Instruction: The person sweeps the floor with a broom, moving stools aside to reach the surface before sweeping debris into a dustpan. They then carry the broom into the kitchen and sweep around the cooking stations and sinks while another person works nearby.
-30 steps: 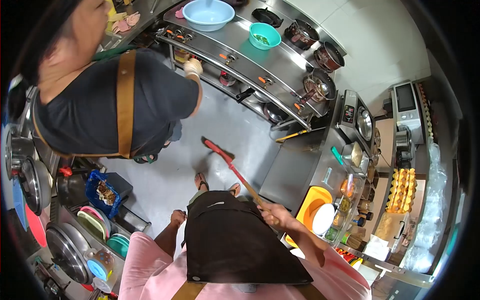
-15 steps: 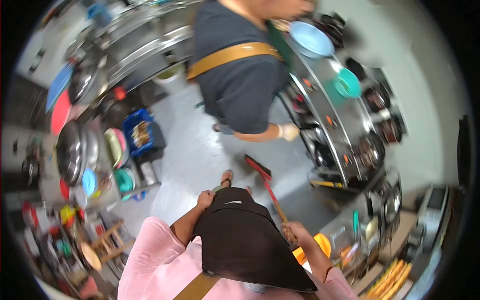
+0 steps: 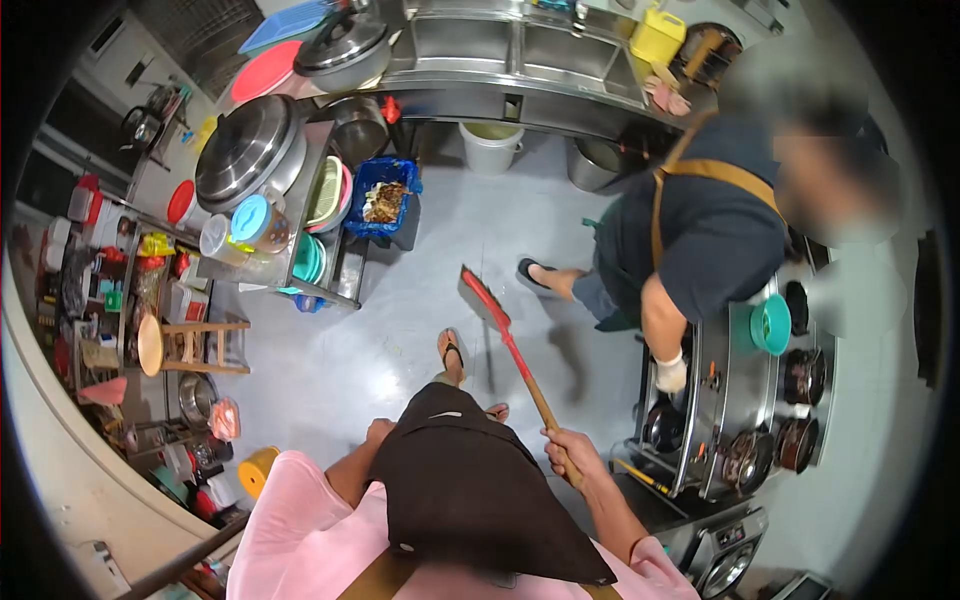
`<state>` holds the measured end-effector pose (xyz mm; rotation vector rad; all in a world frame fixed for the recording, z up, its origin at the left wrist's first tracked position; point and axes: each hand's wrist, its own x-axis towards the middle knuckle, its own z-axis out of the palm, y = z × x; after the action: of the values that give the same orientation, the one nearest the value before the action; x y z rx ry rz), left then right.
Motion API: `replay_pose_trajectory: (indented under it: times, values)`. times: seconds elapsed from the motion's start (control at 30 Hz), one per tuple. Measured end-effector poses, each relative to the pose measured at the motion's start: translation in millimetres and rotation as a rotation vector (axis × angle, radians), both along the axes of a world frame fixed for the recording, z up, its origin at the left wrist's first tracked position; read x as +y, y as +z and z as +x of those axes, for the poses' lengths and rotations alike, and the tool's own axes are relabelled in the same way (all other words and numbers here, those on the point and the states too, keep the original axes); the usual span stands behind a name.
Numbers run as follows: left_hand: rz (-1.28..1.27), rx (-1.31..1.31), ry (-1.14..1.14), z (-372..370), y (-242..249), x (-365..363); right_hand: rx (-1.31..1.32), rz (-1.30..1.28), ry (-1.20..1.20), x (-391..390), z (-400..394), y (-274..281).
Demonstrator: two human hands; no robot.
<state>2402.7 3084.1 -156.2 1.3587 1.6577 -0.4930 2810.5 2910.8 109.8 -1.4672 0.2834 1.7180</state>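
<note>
My right hand point(image 3: 572, 455) is wrapped round the wooden handle of a broom point(image 3: 512, 345). Its red head points away from me, low over the grey floor point(image 3: 400, 300), ahead and a little right of my feet. By the left edge of my dark apron point(image 3: 450, 480), at waist height, is my left hand point(image 3: 380, 432); its fingers are mostly hidden there. My sandalled foot point(image 3: 450, 350) shows beyond the apron, left of the broom.
A co-worker point(image 3: 700, 220) leans by the stove point(image 3: 710, 400) on the right, a gloved hand low beside it. To the left stand a blue-lined waste bin point(image 3: 410, 215), a metal table point(image 3: 270, 268) with pots and a wooden stool point(image 3: 200, 345). Behind are a white bucket point(image 3: 490, 150) and sinks point(image 3: 460, 45).
My view has turned left, bringing the sinks to the top middle. The co-worker now appears further right. The broom head sits further left and higher in view, still in my right hand.
</note>
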Motion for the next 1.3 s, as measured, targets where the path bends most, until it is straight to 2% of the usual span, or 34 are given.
replay_pose_trajectory:
  times: [0.1,0.2,0.23,0.3,0.4,0.5,0.6,0.7,0.77,0.8,0.87,0.9,1.0,1.03,1.1,1.2,1.23,1.27,1.3]
  values:
    - [-0.037,-0.045,0.069,-13,-20,1,-0.032,0.110,0.048,60,1,-24]
    - [0.025,-0.091,0.106,-11,-46,20,-0.042,0.099,0.105,132,2,-58]
    - [0.062,-0.107,0.043,-9,-58,28,0.003,0.061,0.112,158,6,-62]
    - [0.154,-0.141,-0.072,0,-79,56,-0.147,0.068,0.245,201,16,-67]
    - [0.042,-0.282,0.280,10,-83,98,-0.423,0.056,0.540,263,28,-48]
    - [0.135,-0.346,0.321,26,-76,131,-0.686,0.033,0.821,306,41,-40]
    - [0.208,-0.373,0.496,32,-87,136,-0.943,0.022,1.057,345,57,-38]
    - [0.263,-0.401,0.404,32,-84,129,-1.191,0.188,1.223,391,100,-78]
    - [0.203,-0.410,0.572,35,-78,117,-1.298,0.267,1.294,439,114,-78]
    - [0.172,-0.413,0.657,38,-75,109,-1.276,0.215,1.302,463,116,-75]
    - [0.256,-0.332,0.621,41,-86,89,-1.234,0.115,1.318,514,111,-53]
    - [0.297,-0.291,0.604,47,-91,86,-1.237,0.145,1.317,536,116,-57]
    - [0.156,-0.307,0.928,73,-39,88,-1.254,0.177,1.300,605,138,-87]
    - [0.322,-0.361,0.792,77,-54,78,-1.267,0.147,1.286,628,145,-99]
    - [0.144,-0.235,1.040,109,-32,83,-1.224,0.107,1.255,669,151,-99]
    - [0.293,-0.262,1.003,164,-23,81,-1.160,0.117,1.161,724,173,-137]
    - [0.129,-0.152,1.040,187,-20,84,-1.131,0.133,1.126,738,179,-146]
    - [0.316,-0.084,1.095,219,-67,70,-1.100,0.146,1.086,752,182,-152]
    - [0.193,-0.150,0.945,228,-62,74,-1.071,0.155,1.045,766,188,-159]
